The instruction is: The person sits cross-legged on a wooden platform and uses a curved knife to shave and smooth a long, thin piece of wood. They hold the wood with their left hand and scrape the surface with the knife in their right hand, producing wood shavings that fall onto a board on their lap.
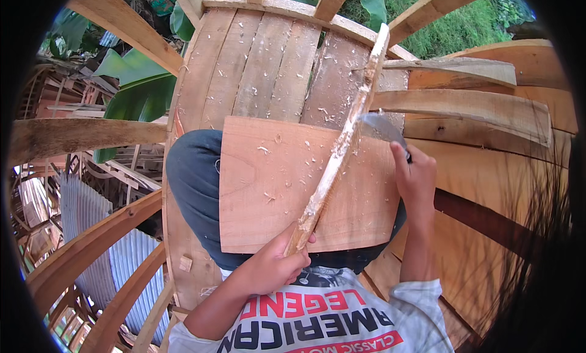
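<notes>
My left hand (271,266) grips the near end of a long, rough wooden stick (343,139) that runs away from me over a flat wooden board (268,182) lying across my lap. My right hand (415,176) holds a knife with a broad curved metal blade (379,127), whose edge rests against the right side of the stick about halfway up. Pale wood shavings lie scattered on the board.
I sit on a raised platform of weathered planks (262,66) strewn with shavings. Loose planks (482,109) lie to the right. Curved timber beams (91,243) frame the left, with corrugated metal sheets (91,218) below and banana leaves (140,90) beyond.
</notes>
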The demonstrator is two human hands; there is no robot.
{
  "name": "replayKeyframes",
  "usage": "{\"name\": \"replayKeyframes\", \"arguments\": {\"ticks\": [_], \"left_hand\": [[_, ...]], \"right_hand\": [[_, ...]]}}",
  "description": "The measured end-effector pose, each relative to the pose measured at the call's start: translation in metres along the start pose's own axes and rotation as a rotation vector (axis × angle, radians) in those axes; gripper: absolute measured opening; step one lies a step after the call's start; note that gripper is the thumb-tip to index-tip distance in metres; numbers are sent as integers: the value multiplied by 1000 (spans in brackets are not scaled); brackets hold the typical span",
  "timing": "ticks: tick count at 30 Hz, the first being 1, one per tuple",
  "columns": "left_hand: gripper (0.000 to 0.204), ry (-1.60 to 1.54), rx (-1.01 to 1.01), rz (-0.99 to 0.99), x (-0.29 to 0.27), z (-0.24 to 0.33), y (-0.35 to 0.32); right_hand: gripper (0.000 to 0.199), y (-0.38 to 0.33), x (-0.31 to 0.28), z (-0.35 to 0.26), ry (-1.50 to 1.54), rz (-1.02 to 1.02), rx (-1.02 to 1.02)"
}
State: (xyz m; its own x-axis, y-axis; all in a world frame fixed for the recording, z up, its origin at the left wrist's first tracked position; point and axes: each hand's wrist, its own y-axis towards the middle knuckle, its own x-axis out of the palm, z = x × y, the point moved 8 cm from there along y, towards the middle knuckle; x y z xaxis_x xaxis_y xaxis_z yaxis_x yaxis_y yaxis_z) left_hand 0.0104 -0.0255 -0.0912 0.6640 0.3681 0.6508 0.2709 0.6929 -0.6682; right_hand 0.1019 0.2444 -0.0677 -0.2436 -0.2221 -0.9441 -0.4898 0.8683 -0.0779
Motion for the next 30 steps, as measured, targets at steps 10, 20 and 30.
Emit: {"name": "replayKeyframes", "arguments": {"ticks": [10,20,30], "left_hand": [[40,447,121,136,-1,22,-2],[40,927,37,335,6,69,-14],[35,990,113,409,9,66,-15]], "right_hand": [[54,-71,16,-71,146,-330,-395],[56,-87,14,-61,189,-336,-282],[62,-78,16,-49,63,-135,-331]]}}
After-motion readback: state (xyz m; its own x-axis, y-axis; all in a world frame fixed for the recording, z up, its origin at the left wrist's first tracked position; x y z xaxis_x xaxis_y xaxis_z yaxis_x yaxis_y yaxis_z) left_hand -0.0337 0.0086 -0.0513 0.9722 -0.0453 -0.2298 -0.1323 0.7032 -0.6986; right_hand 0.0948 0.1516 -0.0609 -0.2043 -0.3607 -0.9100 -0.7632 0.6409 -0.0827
